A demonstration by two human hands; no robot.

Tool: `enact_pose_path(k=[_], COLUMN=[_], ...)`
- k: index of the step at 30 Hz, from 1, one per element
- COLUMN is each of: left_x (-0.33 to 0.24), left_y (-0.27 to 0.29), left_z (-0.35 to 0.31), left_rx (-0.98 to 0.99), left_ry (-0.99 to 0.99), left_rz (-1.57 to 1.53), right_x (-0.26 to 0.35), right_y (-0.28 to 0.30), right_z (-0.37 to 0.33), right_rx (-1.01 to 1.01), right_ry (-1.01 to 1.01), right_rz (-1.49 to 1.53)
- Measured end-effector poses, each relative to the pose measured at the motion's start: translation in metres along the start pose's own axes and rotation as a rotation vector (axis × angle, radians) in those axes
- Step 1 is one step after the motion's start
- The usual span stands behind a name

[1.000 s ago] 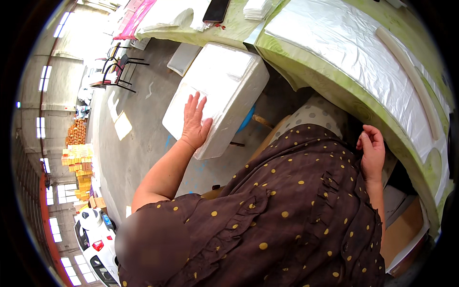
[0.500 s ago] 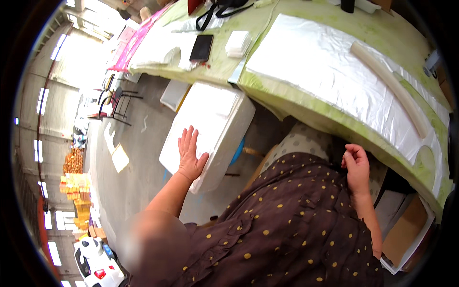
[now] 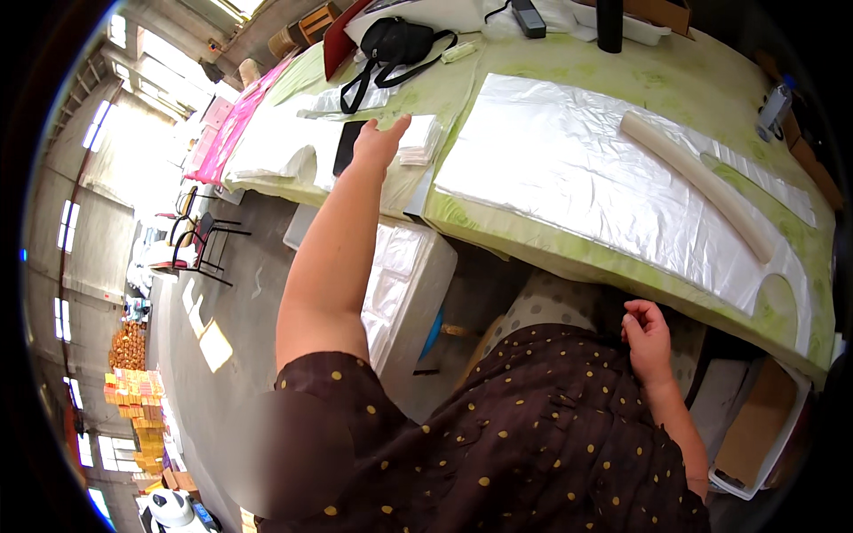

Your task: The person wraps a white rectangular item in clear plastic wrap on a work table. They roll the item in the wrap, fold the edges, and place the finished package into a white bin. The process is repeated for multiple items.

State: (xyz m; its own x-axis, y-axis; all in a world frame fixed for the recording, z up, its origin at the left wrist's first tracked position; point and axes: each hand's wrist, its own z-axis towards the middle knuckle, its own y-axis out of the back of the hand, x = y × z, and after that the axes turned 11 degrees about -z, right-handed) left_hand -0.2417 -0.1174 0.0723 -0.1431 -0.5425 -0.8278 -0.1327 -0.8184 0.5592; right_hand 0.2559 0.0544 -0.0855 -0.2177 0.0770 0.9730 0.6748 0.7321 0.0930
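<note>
one stack of white sheets point(image 3: 421, 142) lies just right of the left grip point(image 3: 378, 145), fingers apart.

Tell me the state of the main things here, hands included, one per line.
Left hand, partly open
Right hand, fingers curled
Black phone, flat, partly hidden
White stack, lying flat
White sheeting, spread out, wrinkled
Pale tube, lying on sheeting
Black bag, strap loose
Black cylinder, upright

black phone point(image 3: 346, 147): part-hidden by left arm point(image 3: 332, 258) | white box point(image 3: 425, 289): likewise | car point(image 3: 171, 509): cut off below
</note>
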Motion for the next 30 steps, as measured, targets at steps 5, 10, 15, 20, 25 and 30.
enact_pose_path(k=[5,10,15,20,25,30], left_x=[-0.017,-0.008,-0.015,-0.023,-0.016,-0.019], left_y=[-0.016,-0.017,-0.025,-0.036,-0.048,-0.053], left_z=[0.029,0.039,0.041,0.038,0.047,0.025], left_rx=[0.258,0.334,0.413,0.526,0.559,0.32], left_ry=[0.352,0.467,0.431,0.257,0.089,0.102], left_rz=[0.03,0.14,0.373,0.525,0.658,0.606], right_x=[0.001,-0.006,-0.008,-0.006,-0.008,-0.009], right_y=[0.004,0.008,0.004,0.002,0.005,0.008], right_z=[-0.001,0.002,0.009,0.011,0.01,0.01], right_rx=[-0.06,-0.068,-0.034,-0.048,-0.031,-0.025], right_ry=[-0.025,-0.084,-0.075,-0.073,-0.065,-0.056], right_rz=[0.018,-0.04,-0.05,-0.065,-0.089,-0.048])
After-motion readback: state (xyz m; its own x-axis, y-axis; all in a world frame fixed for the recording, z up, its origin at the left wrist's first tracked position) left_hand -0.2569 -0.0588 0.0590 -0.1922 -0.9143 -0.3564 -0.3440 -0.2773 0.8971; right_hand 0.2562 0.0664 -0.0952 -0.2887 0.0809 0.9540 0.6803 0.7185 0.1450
